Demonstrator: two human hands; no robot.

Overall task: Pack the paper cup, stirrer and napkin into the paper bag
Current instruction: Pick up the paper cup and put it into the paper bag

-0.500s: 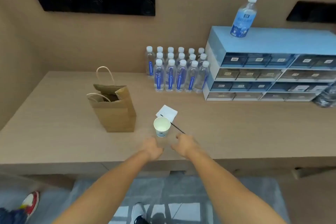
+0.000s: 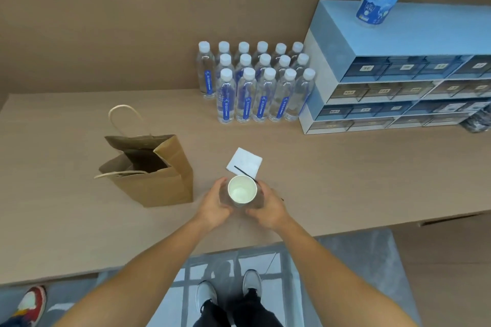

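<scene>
Hands are cupping the paper cup (image 2: 242, 190) from both sides, left hand (image 2: 214, 205) and right hand (image 2: 266, 206) wrapping it upright for the open paper bag (image 2: 159, 180) just left, while stirrer (image 2: 243, 172) is lying across napkin (image 2: 245, 160).

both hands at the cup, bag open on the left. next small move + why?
Probably lift the paper cup and carry it left over the paper bag. The left hand and right hand flank the upright cup, the bag's mouth gapes open, and the stirrer and napkin lie behind the cup, still unpacked.
</scene>
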